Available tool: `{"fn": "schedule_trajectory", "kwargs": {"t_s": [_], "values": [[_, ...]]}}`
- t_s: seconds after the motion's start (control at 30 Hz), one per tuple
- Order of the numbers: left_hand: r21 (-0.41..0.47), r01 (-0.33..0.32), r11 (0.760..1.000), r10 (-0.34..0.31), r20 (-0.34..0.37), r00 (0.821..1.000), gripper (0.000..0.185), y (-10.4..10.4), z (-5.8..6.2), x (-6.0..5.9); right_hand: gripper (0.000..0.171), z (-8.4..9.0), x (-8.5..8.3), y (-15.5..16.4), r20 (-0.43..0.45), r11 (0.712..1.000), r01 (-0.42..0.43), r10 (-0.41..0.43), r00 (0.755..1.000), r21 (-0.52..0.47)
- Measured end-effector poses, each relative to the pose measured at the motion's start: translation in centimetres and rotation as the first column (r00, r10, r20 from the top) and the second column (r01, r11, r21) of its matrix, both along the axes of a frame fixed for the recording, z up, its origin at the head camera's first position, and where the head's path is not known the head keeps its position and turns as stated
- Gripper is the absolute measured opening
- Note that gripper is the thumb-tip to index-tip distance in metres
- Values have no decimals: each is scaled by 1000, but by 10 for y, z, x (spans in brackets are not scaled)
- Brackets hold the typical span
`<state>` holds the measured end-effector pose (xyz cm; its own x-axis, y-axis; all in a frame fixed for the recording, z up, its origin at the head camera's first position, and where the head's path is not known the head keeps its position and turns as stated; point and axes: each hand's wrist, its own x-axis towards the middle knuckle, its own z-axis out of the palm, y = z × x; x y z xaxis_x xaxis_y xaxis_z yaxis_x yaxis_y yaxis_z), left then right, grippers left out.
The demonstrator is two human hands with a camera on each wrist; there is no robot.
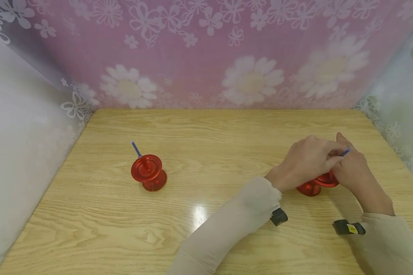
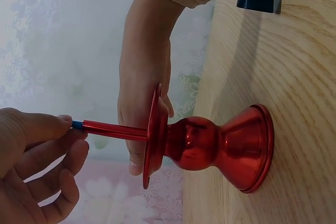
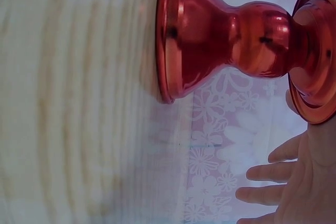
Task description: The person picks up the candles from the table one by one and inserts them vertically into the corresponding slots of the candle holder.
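A red metallic candle holder with a flared base and a wide dish stands upright on the wooden table. From the middle of its dish rises a slim red stem, with a thin blue stick at its tip. My left hand reaches over the dish and pinches the blue stick between thumb and finger; its other fingers are bent loosely away. At the dish's far side is my right hand, its fingers spread and fairly straight in the right wrist view and its thumb side close against the rim.
Another red candle holder, with a blue stick on its stem, stands on the left part of the table. A pink flowered backdrop rises behind the table. Black wrist devices hang below both sleeves.
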<state>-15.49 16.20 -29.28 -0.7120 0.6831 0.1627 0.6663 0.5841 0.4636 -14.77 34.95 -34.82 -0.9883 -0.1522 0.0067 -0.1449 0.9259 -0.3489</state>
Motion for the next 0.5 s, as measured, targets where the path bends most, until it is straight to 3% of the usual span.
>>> {"fn": "schedule_trajectory", "kwargs": {"t_s": [0.13, 0.27, 0.43, 0.5], "values": [[-20, 29, 999, -30, -12, 999, 25, -1, -1, 3, 54, 0, 2, 0, -9, 1000, 23, -23, 1000, -9], [-15, 38, 999, -39, -14, 999, 16, -9, -2, 8, 64, 1, 6, 2, -24, 999, 39, -39, 999, -10], [0, 15, 1000, -15, -35, 999, 19, -38, -4, 14, 72, 2, 13, 6, 18, 992, 80, -79, 997, -97], [9, 10, 1000, -10, -81, 997, 20, -56, -7, 14, 74, 2, 14, 5, 22, 988, 85, -83, 996, -129]]}}
